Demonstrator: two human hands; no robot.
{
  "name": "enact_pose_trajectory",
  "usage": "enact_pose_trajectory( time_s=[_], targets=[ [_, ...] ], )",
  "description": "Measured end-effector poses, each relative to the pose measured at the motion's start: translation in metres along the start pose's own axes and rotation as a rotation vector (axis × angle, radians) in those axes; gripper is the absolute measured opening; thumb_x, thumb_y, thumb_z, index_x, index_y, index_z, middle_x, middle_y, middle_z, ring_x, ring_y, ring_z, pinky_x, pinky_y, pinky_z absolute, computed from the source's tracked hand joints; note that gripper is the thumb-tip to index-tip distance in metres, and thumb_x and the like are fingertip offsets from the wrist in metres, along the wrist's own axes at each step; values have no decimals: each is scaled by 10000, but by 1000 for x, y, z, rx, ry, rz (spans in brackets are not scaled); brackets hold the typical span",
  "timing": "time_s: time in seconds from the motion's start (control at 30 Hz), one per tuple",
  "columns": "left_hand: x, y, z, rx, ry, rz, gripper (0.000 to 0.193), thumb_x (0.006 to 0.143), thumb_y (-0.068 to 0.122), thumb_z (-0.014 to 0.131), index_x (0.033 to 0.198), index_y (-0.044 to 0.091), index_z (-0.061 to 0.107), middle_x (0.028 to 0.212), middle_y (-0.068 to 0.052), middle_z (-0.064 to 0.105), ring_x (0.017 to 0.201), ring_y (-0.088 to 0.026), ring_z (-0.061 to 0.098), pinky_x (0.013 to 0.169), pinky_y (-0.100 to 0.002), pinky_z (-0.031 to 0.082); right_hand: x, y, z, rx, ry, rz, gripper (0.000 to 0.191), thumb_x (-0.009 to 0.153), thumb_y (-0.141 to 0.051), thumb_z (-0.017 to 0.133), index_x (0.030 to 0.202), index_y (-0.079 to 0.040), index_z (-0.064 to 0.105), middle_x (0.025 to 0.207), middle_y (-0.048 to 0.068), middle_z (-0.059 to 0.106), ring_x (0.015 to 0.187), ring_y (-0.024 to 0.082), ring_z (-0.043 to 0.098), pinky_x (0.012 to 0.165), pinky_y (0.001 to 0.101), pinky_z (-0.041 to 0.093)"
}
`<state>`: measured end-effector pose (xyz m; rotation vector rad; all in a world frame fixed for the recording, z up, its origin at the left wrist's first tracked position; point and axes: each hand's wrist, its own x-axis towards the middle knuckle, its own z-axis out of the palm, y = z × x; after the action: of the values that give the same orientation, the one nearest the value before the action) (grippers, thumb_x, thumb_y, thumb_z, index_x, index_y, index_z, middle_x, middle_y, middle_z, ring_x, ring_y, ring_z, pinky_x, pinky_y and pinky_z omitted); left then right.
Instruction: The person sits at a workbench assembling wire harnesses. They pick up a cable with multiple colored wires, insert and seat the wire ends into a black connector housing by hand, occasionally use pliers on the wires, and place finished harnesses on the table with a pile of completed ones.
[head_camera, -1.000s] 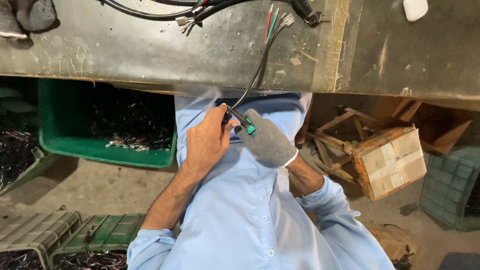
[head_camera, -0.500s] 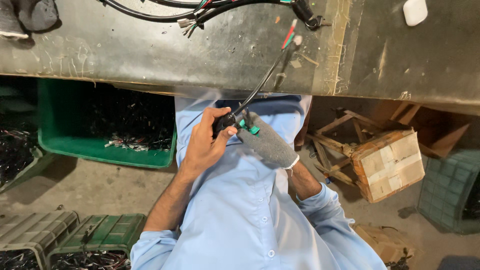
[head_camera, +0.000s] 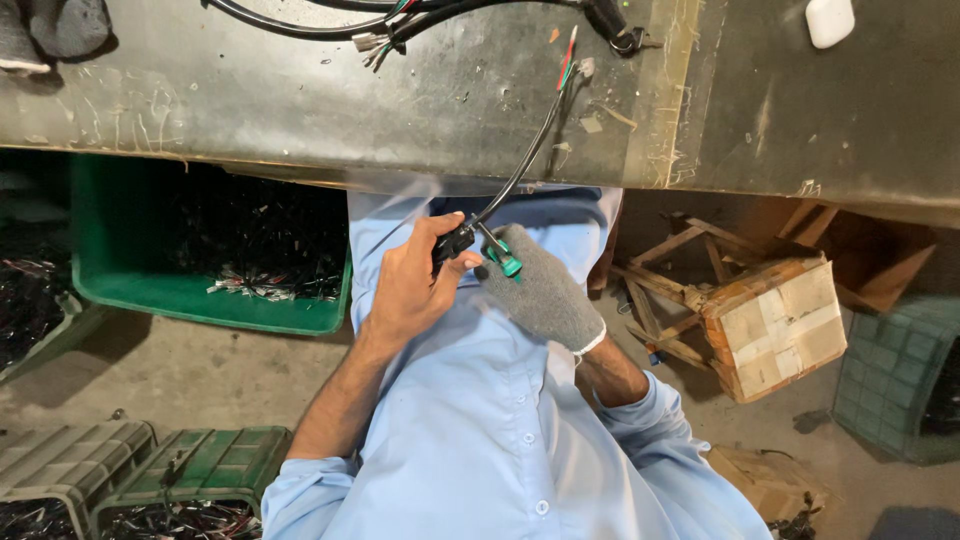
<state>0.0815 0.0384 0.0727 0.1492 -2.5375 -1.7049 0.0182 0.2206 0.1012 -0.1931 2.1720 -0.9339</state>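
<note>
Scratched grey workbench (head_camera: 300, 110): black cables (head_camera: 300, 20) (stripped ends), white case (head_camera: 830, 20).

The person wears a light blue button-up shirt with small matching buttons down the front and both sleeves rolled up to about the elbow. The left hand (head_camera: 410, 290) is bare. The right hand (head_camera: 540, 290) wears a grey knitted glove with a white cuff edge.

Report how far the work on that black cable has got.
Done: the far end of the black cable on the workbench already shows bared red and green cores. In hand: the bare left hand pinches the cable's near end while the grey-gloved right hand works a green-handled tool against it. Left: more black cables lie on the bench; their state is unclear.
</note>
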Motion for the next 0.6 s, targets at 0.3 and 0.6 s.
enact_pose_trajectory(
  time_s=[0.3,0.6],
  targets=[
    [5,5,2,217,54,131,428,971,267,756,1272,-1,610,959,-130,684,776,-297,711,617,-382,526,4,3,-1,-124,13,-93,340,947,-321,663,1129,-93,488,810,212,667,815,471,667,627,548,470],
    [7,2,5,248,63,79,425,984,274,740,1281,5,596,983,-137,695,802,-302,718,634,-391,532,13,6,2,-162,79,-156,374,931,-336,673,1151,-87,502,865,194,694,823,444,690,651,526,505]
  ],
)
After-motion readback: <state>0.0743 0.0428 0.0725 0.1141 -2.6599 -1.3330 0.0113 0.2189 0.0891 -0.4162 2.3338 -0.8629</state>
